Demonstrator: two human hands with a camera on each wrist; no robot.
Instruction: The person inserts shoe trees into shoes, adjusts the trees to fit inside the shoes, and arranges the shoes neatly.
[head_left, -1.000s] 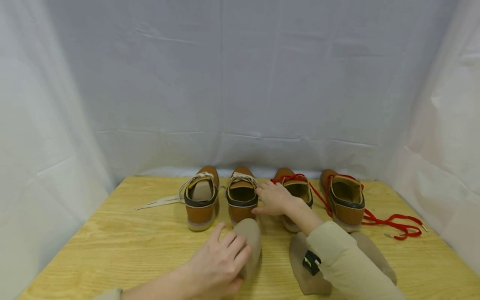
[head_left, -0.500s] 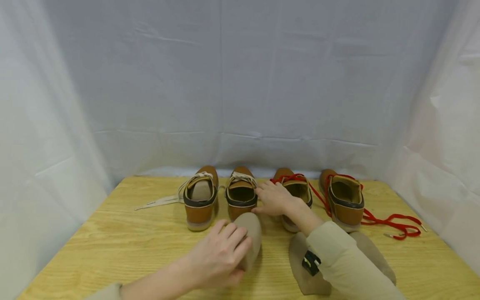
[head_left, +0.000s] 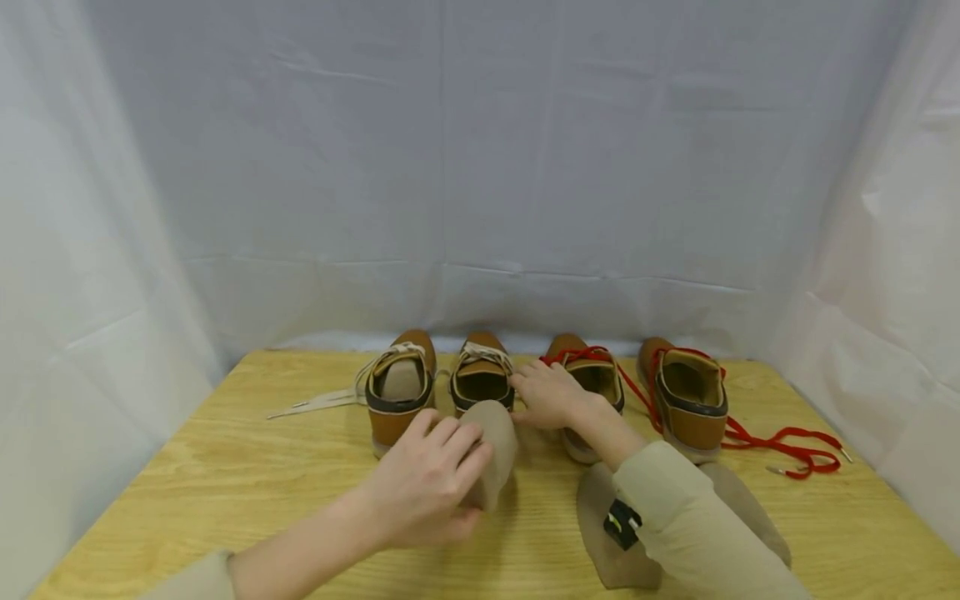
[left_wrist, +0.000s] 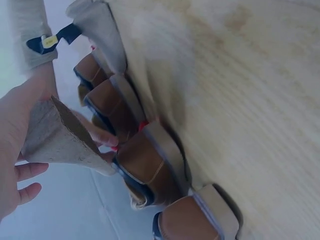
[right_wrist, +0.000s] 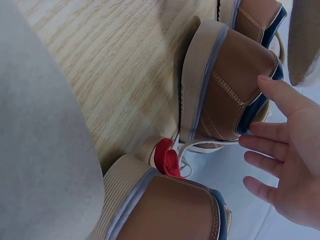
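Left hand (head_left: 427,482) pinches, right hand (head_left: 551,395) grips nothing, its fingers extended; beyond them hangs creased white sheeting (head_left: 480,167), beneath them lies a wood-grain table (head_left: 262,483). The right one touches a pale-laced shoe (right_wrist: 231,82); the left one holds a beige insole (head_left: 495,443) out ahead. Pushed too low, the insole might buckle against the shoe's heel.

You are finding passage over the left side of the yellow wood-grain desk (head_left: 210,475), while your right hand (head_left: 551,397) is blocking the gap between the middle two of four brown leather shoes (head_left: 695,432).
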